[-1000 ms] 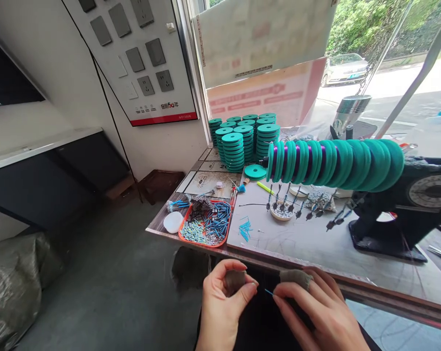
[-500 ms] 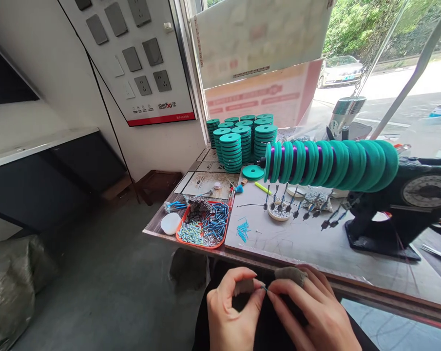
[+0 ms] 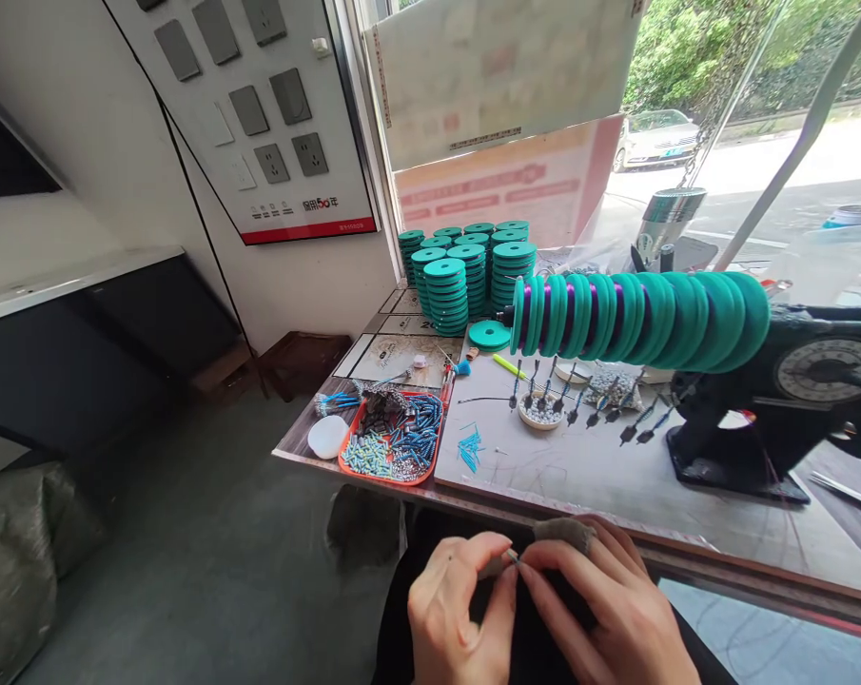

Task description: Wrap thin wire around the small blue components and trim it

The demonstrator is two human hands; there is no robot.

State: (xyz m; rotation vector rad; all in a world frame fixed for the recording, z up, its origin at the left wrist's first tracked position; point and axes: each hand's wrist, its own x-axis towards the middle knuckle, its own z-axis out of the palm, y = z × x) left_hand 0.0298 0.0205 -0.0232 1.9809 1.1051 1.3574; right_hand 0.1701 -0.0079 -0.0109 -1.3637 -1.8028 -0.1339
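Note:
In front of the table's edge, over my dark-clothed lap, my two hands meet at the fingertips. My left hand (image 3: 460,609) is closed in a pinch of thumb and index finger. Beside it, my right hand (image 3: 608,599) pinches too, with a greyish wrap round one finger. A tiny thin piece (image 3: 514,558) shows between the fingertips; most of it is hidden, and its kind is too small to make out. On the table beyond lie short blue tubes (image 3: 469,447) and an orange-red tray (image 3: 436,466) of blue and greenish small parts.
A black machine (image 3: 730,457) carries a row of green foam spools (image 3: 636,319) over the board. Stacks of green spools (image 3: 445,295) stand at the back. A round dish (image 3: 540,416) of beads, a white lid (image 3: 328,437) and a yellow-green pen (image 3: 508,365) lie about.
My fingertips have shifted slightly round the tiny piece, and my left fingers are drawn a little closer to the right ones. The whole view has slid a little; the table things stay put.

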